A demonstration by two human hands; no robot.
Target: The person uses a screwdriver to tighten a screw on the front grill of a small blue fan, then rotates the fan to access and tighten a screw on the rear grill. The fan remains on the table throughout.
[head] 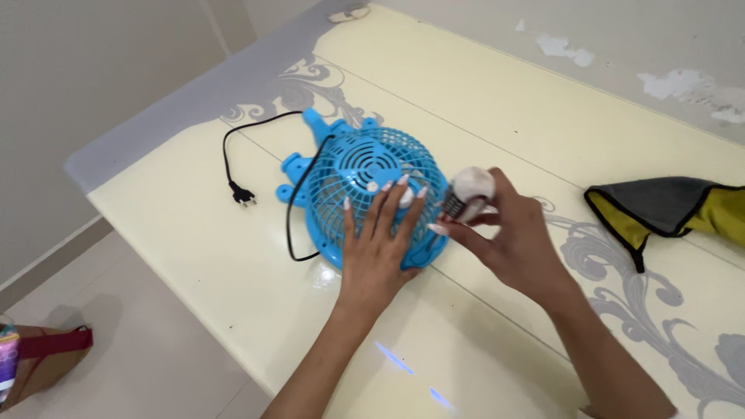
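Observation:
A small blue plastic fan [357, 174] lies on the cream table [233, 256], its round grille facing up. My left hand [380, 248] rests flat on the near side of the grille, fingers spread. My right hand [508, 244] hovers just right of the fan and grips a small grey and white object with a dark ribbed end [468, 192], held close to the grille's right edge. The fan's black cord [233, 143] curls off to the left and ends in a two-pin plug [243, 195].
A grey and yellow cloth [667, 209] lies on the table at the right. The table's left edge drops to a pale tiled floor, where a brown bag with a red strap [43, 357] sits. A wall runs behind the table.

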